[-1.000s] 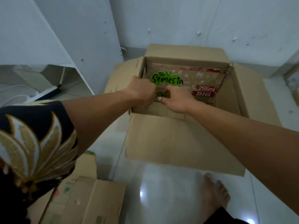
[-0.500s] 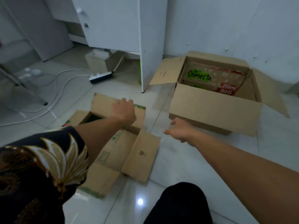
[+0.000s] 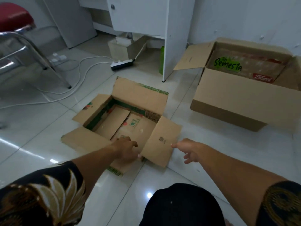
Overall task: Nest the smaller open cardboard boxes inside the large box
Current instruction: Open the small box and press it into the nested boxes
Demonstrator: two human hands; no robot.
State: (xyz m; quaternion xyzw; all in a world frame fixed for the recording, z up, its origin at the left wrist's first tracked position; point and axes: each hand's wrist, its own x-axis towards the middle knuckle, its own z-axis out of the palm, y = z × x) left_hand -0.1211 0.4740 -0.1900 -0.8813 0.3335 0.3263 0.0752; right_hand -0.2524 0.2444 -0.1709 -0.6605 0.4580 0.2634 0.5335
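Note:
A small open cardboard box (image 3: 140,128) lies on the white tiled floor in front of me, its four flaps splayed outward. My left hand (image 3: 127,149) is curled over its near rim, beside the right flap (image 3: 161,141). My right hand (image 3: 190,150) hovers with fingers spread, the index fingertip at that flap's right edge. The large box (image 3: 241,100) stands open at the right, apart from both hands. A printed "Semesta" box (image 3: 236,66) sits inside it against the far wall.
A white cabinet panel (image 3: 171,38) stands between the two boxes at the back. A power strip (image 3: 121,64) and white cables (image 3: 78,79) lie on the floor to the left. A metal chair with a red seat (image 3: 14,18) is at far left. My dark-clad knee (image 3: 179,204) is below.
Both hands left the Semesta box inside the large box and came left to the small box. My left hand went from its far flap to the near rim; the right reached its right flap.

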